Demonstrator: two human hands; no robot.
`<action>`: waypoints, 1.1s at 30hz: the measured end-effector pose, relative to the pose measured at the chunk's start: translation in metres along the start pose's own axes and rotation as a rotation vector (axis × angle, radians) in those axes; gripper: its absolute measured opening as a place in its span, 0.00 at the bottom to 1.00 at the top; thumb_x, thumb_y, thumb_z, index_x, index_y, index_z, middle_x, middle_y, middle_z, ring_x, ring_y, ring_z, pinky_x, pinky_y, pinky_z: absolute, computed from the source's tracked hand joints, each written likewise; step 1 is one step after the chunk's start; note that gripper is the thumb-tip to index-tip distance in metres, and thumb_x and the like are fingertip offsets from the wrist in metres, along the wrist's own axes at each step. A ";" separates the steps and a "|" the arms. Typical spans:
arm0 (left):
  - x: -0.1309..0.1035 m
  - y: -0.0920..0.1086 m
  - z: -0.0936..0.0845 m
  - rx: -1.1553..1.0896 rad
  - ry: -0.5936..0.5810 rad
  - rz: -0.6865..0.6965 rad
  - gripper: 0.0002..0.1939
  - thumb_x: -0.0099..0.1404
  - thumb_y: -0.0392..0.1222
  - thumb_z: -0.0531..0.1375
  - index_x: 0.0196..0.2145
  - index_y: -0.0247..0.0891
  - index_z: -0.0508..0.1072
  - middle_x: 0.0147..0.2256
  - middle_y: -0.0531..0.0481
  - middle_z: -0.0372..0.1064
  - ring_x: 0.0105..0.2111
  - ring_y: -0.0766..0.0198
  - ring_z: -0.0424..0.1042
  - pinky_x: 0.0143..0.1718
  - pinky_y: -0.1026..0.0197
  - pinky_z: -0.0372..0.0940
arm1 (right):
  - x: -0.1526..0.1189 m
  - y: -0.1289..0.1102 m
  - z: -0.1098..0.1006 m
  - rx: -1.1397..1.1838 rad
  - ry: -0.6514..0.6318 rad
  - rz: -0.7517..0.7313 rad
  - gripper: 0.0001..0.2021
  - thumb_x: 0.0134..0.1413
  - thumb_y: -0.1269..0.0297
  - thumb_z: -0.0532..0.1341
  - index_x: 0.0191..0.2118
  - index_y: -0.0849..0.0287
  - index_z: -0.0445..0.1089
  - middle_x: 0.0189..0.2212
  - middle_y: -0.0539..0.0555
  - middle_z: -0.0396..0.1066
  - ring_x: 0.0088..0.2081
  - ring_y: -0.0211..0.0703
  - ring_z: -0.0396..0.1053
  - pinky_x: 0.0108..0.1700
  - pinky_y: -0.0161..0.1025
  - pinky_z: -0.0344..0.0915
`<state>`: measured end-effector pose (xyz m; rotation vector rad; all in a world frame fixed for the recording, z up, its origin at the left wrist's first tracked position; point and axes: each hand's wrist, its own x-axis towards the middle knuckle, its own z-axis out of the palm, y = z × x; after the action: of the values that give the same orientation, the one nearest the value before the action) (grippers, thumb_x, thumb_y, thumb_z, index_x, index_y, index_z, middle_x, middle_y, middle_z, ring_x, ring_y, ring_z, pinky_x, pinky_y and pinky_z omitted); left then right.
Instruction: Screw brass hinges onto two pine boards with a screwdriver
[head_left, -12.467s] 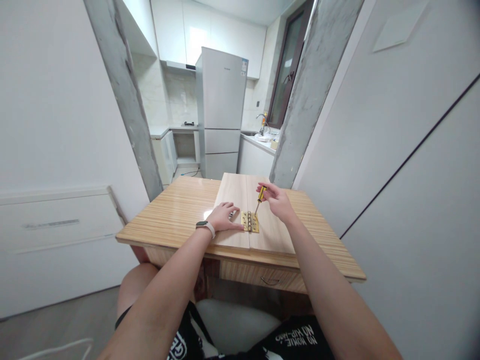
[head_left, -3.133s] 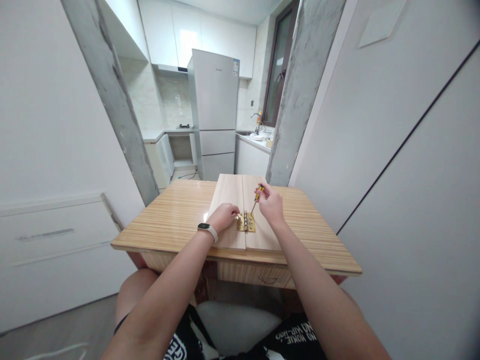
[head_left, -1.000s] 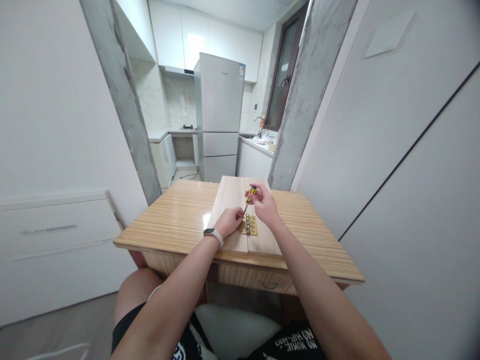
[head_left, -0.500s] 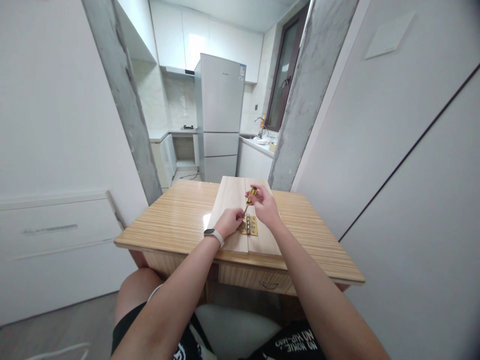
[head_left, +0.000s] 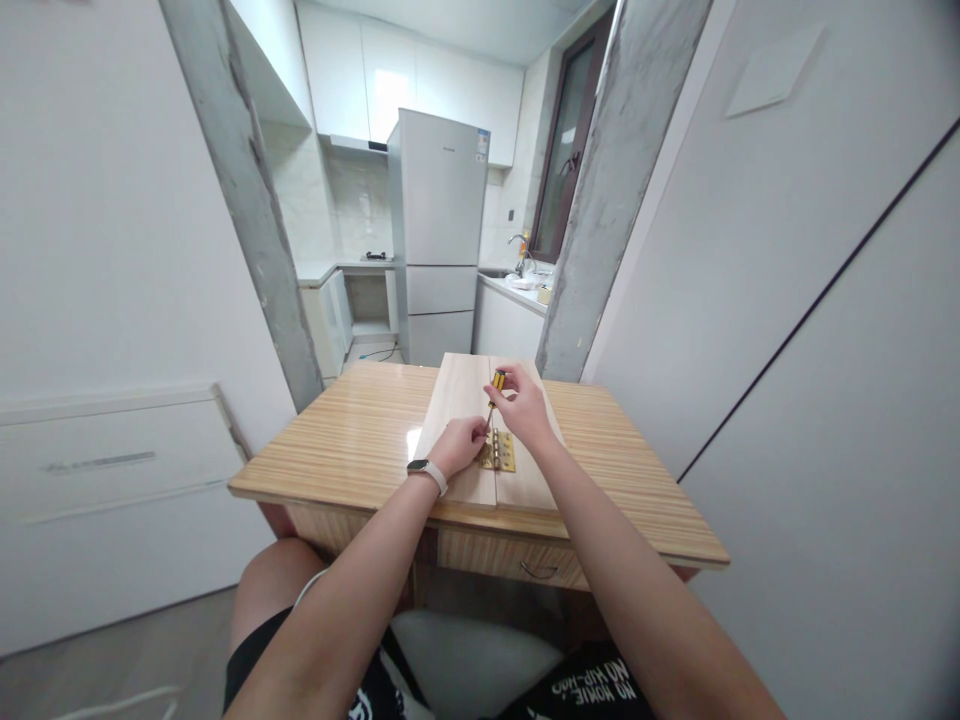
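My right hand (head_left: 523,405) grips a yellow-and-black screwdriver (head_left: 498,382) by its handle, the shaft slanting down toward the hinge. A brass hinge (head_left: 505,452) lies across the seam between two pale wooden boards (head_left: 456,393). My left hand (head_left: 462,444) rests on the left board at the hinge's upper left, its fingers pinched together close to the screwdriver's tip. Whatever those fingers hold is too small and too covered to make out. The left hand hides part of the hinge's left leaf.
The boards lie on a wood-grain table (head_left: 330,440) with a drawer (head_left: 517,562) in its front. Beyond it stand a grey fridge (head_left: 442,200) and a sink counter (head_left: 514,300). White panels rise at left and right.
The screwdriver's handle has shifted slightly left and stands more upright, with my right hand moved along with it. My left hand and the hinge stay in place.
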<state>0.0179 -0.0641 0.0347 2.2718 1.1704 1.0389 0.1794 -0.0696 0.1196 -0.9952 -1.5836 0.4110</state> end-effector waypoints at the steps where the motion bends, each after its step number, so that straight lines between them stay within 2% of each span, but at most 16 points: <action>1: 0.000 -0.001 0.000 -0.005 0.000 0.002 0.07 0.64 0.31 0.61 0.37 0.39 0.78 0.31 0.50 0.77 0.32 0.62 0.72 0.37 0.63 0.63 | 0.001 0.000 0.001 0.020 -0.002 0.008 0.18 0.57 0.56 0.67 0.51 0.52 0.70 0.42 0.54 0.78 0.43 0.48 0.78 0.36 0.41 0.76; 5: 0.003 -0.005 0.003 -0.031 -0.007 0.009 0.07 0.63 0.31 0.61 0.37 0.38 0.78 0.32 0.50 0.77 0.32 0.62 0.73 0.37 0.63 0.64 | 0.005 0.001 0.002 0.167 -0.091 0.062 0.21 0.59 0.56 0.65 0.57 0.51 0.69 0.47 0.56 0.78 0.44 0.47 0.78 0.34 0.39 0.76; 10: 0.005 -0.008 0.005 -0.059 -0.014 0.007 0.07 0.63 0.32 0.61 0.37 0.38 0.79 0.32 0.50 0.77 0.33 0.62 0.73 0.38 0.63 0.65 | 0.010 0.006 0.001 0.278 -0.198 0.122 0.21 0.61 0.56 0.60 0.58 0.54 0.71 0.51 0.60 0.75 0.47 0.48 0.78 0.34 0.38 0.75; 13: 0.006 -0.010 0.005 -0.061 -0.023 0.008 0.07 0.64 0.32 0.61 0.37 0.37 0.79 0.32 0.50 0.77 0.33 0.62 0.73 0.37 0.64 0.65 | 0.011 0.008 0.000 0.252 -0.185 0.125 0.21 0.60 0.56 0.61 0.57 0.54 0.72 0.47 0.58 0.77 0.44 0.48 0.78 0.35 0.40 0.76; 17: 0.007 -0.010 0.005 -0.067 -0.038 0.025 0.06 0.64 0.33 0.61 0.37 0.37 0.79 0.32 0.49 0.77 0.33 0.62 0.74 0.37 0.63 0.65 | 0.010 0.004 -0.002 0.065 -0.068 0.048 0.17 0.56 0.56 0.66 0.50 0.53 0.74 0.37 0.53 0.77 0.39 0.47 0.77 0.37 0.42 0.76; 20: 0.008 -0.010 0.003 -0.070 -0.055 0.024 0.06 0.64 0.33 0.61 0.36 0.38 0.79 0.32 0.49 0.77 0.33 0.62 0.74 0.38 0.63 0.66 | 0.008 0.000 -0.001 0.054 -0.023 0.031 0.16 0.55 0.56 0.67 0.49 0.53 0.73 0.39 0.53 0.77 0.40 0.47 0.78 0.36 0.40 0.75; 24: 0.008 -0.008 0.001 -0.072 -0.058 0.015 0.06 0.64 0.34 0.61 0.37 0.38 0.79 0.33 0.49 0.78 0.34 0.61 0.75 0.38 0.63 0.66 | 0.008 -0.001 0.000 0.211 -0.099 0.091 0.21 0.58 0.54 0.65 0.56 0.52 0.71 0.45 0.56 0.78 0.43 0.48 0.79 0.32 0.38 0.75; 29: 0.008 -0.007 0.000 -0.061 -0.059 0.007 0.06 0.62 0.33 0.61 0.35 0.37 0.79 0.32 0.48 0.78 0.34 0.62 0.74 0.38 0.63 0.67 | 0.010 0.000 -0.002 0.304 -0.214 0.131 0.22 0.60 0.55 0.62 0.58 0.54 0.72 0.49 0.60 0.77 0.50 0.50 0.77 0.35 0.40 0.77; 33: 0.008 -0.008 0.000 -0.064 -0.059 0.013 0.06 0.63 0.33 0.61 0.35 0.37 0.79 0.32 0.48 0.78 0.33 0.62 0.74 0.38 0.63 0.66 | 0.010 0.002 -0.003 0.238 -0.185 0.123 0.20 0.59 0.56 0.63 0.56 0.55 0.73 0.44 0.58 0.77 0.44 0.48 0.77 0.36 0.42 0.78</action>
<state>0.0167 -0.0528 0.0334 2.2475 1.0842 0.9924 0.1830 -0.0608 0.1253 -0.8935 -1.5972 0.7769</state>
